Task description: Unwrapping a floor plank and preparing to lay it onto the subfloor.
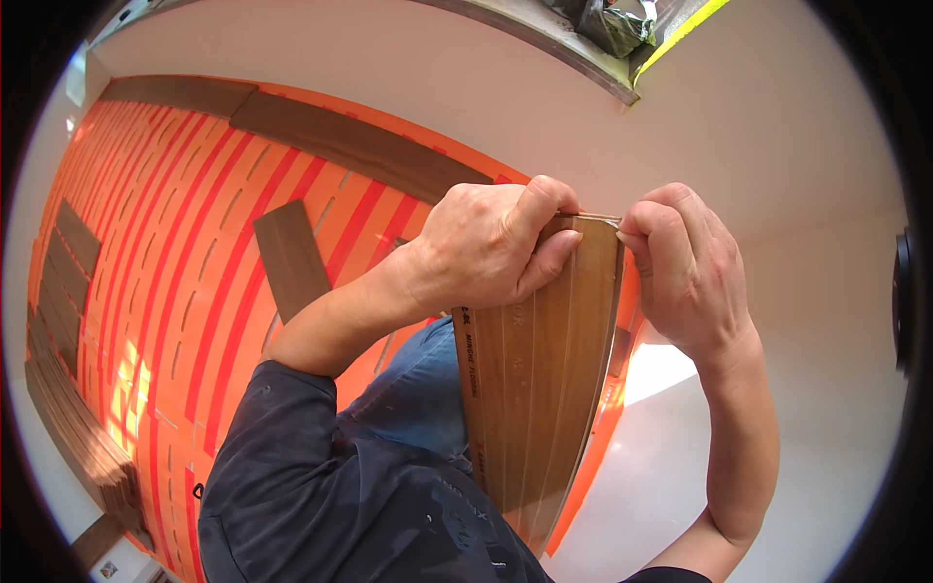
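Observation:
A long wooden floorboard (530, 389) stands tilted in front of my body, its grooved, printed underside toward me. My left hand (496, 238) grips its upper end, with the thumb on the underside and the fingers behind the edge. At the upper right corner, my right hand (685, 262) is closed in a pinch. A thin pale sliver shows at that corner beside the fingertips; what exactly they hold is hidden. The lower end of the board runs out of sight near my shirt.
Orange underlay with red stripes (219, 282) covers the floor. Brown floorboards (350, 146) lie along the white wall (777, 126). A short plank (292, 257) lies left of my arm. Stacked boards (83, 447) sit far left. A ledge (544, 44) with a dark bag (612, 29) juts out above.

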Tool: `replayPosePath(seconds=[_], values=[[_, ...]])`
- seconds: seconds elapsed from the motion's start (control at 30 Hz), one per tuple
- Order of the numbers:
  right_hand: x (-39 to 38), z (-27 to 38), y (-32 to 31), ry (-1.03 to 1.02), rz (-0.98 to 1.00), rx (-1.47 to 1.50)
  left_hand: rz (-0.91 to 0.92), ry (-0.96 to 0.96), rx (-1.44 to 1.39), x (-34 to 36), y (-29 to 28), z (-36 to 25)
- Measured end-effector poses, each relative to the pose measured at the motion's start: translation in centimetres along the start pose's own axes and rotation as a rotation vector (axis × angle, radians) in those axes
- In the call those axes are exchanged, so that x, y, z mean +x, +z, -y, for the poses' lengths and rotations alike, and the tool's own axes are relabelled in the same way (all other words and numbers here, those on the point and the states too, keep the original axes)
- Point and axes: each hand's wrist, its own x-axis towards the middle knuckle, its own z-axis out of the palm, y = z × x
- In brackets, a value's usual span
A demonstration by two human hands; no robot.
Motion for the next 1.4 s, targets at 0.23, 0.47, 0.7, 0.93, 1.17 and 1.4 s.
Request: replayPosePath(seconds=[0.23, 0.47, 0.7, 0.93, 1.17, 1.4], values=[[0.2, 0.8, -2.0, 0.499, 0.045, 0.434, 0.087, -0.060, 0.058, 0.3, 0.1, 0.0], [0.1, 1.3, -0.1, 0.346, 0.057, 0.130, 0.085, -0.055, 0.114, 0.5, 0.5, 0.0], [-0.4, 0.4, 0.9, 0.036, 0.070, -0.331, 0.094, -0.067, 0.149, 0.6, 0.6, -0.1], [-1.3, 0.1, 1.7, -0.047, -0.056, -0.379, 0.050, -0.042, 0.078, 0.3, 0.5, -0.1], [-0.6, 0.5, -0.1, -0.178, 0.004, -0.373, 0.063, -0.040, 0.079, 0.1, 0.3, -0.1], [-0.7, 0.5, -0.8, 0.016, 0.093, -0.133, 0.069, -0.013, 0.085, 0.3, 0.6, -0.1]])
